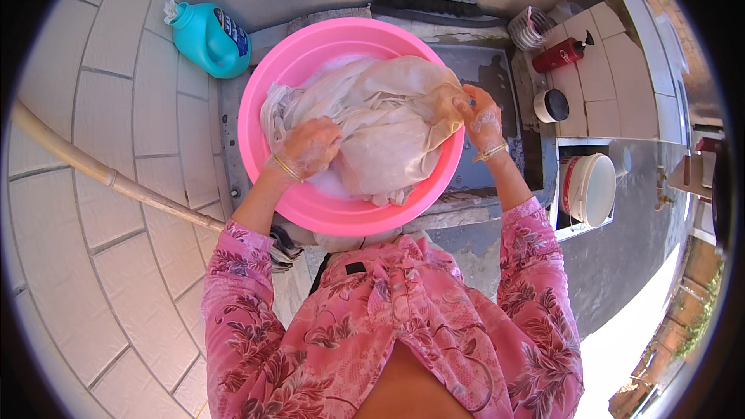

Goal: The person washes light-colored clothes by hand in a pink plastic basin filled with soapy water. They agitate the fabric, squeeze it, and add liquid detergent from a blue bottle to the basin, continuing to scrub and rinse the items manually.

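Observation:
A round pink plastic basin (349,222) stands before me, with wet whitish cloth (384,122) heaped in soapy water (332,181). My left hand (308,145) is curled on the cloth at the basin's left side, its fingers gripping a fold that they partly hide. At the basin's right rim, my right hand (482,117) pinches an edge of the cloth where it looks tan. Suds cling to the back of my right hand. Each wrist wears a yellowish bangle.
A teal detergent jug (209,41) stands at the back left, and a scrubbing brush (430,0) lies behind the basin. To the right are a red pump bottle (561,55), a dark-lidded jar (551,106) and a white bucket (588,189). A bamboo pole (116,177) leans at left.

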`<act>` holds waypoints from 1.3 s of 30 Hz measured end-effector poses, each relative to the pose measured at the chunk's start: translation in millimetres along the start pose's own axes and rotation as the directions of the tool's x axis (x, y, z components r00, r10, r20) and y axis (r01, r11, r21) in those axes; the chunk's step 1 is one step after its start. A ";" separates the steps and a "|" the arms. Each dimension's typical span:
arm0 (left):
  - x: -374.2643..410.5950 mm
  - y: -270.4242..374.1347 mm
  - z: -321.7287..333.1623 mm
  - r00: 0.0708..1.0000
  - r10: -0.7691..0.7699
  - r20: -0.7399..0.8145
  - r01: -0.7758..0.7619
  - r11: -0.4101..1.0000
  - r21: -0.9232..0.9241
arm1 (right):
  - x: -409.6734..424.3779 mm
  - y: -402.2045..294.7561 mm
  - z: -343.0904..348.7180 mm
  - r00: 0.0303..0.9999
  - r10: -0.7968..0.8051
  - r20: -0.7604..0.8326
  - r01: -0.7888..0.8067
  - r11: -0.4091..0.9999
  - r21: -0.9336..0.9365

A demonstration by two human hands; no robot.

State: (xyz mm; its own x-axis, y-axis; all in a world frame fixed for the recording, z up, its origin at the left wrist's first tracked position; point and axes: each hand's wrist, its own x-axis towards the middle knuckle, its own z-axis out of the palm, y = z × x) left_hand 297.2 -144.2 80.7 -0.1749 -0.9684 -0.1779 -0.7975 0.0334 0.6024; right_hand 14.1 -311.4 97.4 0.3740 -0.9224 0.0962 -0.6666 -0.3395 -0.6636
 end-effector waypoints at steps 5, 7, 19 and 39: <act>3.6 -18.7 33.6 0.979 -0.130 -0.159 0.158 0.972 0.176 | -38.2 -25.4 14.1 0.955 -0.272 0.123 0.247 0.951 0.186; 5.9 -39.3 44.2 0.950 -0.303 -0.078 0.291 0.947 -0.135 | -42.9 -27.3 38.7 0.890 -0.451 0.070 0.452 0.892 0.001; -84.2 42.0 -2.8 0.934 0.349 -0.077 -0.355 0.882 -0.310 | -78.3 -30.8 44.4 0.730 -0.582 0.358 0.566 0.809 0.161; 31.0 -115.6 26.4 0.893 -0.251 -0.373 0.193 0.963 -0.188 | -64.8 -12.1 1.9 0.403 -0.680 0.612 0.609 0.699 0.375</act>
State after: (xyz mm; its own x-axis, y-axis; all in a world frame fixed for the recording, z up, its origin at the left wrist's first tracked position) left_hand 368.8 -171.5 -15.0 0.2596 -0.9655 -0.0202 -0.6934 -0.2010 0.6919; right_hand -0.9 -247.1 97.8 0.9990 -0.0286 0.0355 0.0034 -0.7297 -0.6838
